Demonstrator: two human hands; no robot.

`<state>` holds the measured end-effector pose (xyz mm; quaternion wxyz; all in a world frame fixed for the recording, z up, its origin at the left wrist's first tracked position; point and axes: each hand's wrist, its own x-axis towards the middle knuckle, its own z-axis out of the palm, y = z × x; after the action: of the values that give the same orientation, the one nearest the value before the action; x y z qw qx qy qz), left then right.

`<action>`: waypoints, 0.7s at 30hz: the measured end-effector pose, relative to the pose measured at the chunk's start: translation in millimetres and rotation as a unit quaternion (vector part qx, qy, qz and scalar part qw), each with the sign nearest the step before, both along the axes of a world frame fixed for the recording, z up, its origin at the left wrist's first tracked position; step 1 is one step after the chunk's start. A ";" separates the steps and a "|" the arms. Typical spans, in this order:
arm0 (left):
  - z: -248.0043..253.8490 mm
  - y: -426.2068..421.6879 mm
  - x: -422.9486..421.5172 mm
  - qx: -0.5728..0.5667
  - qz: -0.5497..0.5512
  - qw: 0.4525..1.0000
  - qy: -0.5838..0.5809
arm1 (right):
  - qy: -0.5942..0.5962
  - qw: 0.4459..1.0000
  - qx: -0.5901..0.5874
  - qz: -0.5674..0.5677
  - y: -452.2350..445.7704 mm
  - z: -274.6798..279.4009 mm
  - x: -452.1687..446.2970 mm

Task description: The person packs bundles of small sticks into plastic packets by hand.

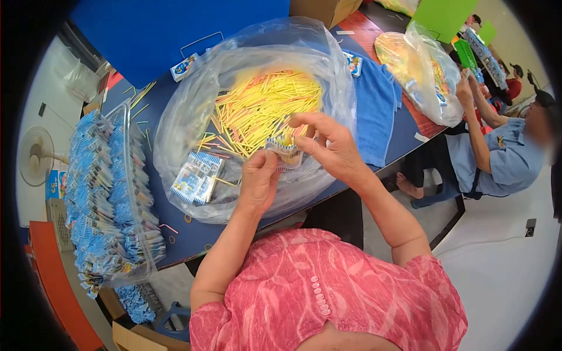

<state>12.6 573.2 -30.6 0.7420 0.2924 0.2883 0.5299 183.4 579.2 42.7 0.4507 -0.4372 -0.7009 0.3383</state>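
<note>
A small clear plastic packet with a blue-striped top edge is held up in front of my chest. My left hand pinches its left edge between thumb and fingers. At the packet's upper right, my right hand has its thumb against the edge, with the index finger curled above. Something yellowish shows inside the packet, too small to name. Beyond my hands, a heap of yellow and pink thin sticks lies in a large open clear plastic bag. Several flat striped packets rest on the bag's near-left part.
Dense rows of blue-striped packets stand at the table's left side. A blue panel rises at the back; a blue cloth lies right of the bag. Another filled bag and a seated co-worker are farther right.
</note>
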 end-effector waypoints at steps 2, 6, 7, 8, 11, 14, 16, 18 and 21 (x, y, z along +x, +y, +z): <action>-5.0 1.6 2.1 -0.009 -0.006 1.000 -0.021 | -0.022 0.998 0.058 -0.028 -4.8 4.0 0.9; -21.8 13.3 10.5 0.078 -0.074 0.993 -0.048 | -0.091 0.985 0.149 -0.014 -9.2 -17.8 1.7; -6.3 9.0 17.5 0.059 -0.047 0.997 -0.019 | -0.096 0.983 0.155 -0.024 -8.4 -13.8 10.0; 11.3 2.8 23.1 0.042 -0.018 0.999 0.011 | -0.061 0.989 0.128 -0.051 -8.0 -7.6 19.0; 18.6 -1.3 20.5 0.063 0.004 0.993 0.100 | 0.078 0.983 0.062 -0.152 -1.9 8.6 54.4; 9.8 5.8 3.2 0.129 0.015 0.966 0.224 | 0.082 0.936 0.106 -0.325 48.3 10.6 131.3; -4.5 7.8 -5.3 0.122 0.000 0.955 0.269 | 0.052 0.928 0.111 -0.351 91.5 -9.1 172.1; -9.1 5.9 -10.6 0.111 -0.001 0.949 0.296 | -0.008 0.929 0.110 -0.352 136.2 -49.0 198.9; -12.6 -0.9 -18.7 0.141 -0.048 0.901 0.407 | -0.093 0.937 0.083 -0.328 164.3 -80.4 196.7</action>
<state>-6.0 572.3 -43.2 0.5359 0.5976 0.4731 0.3632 380.1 743.4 -37.7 0.5037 -0.6332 -0.5835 0.0702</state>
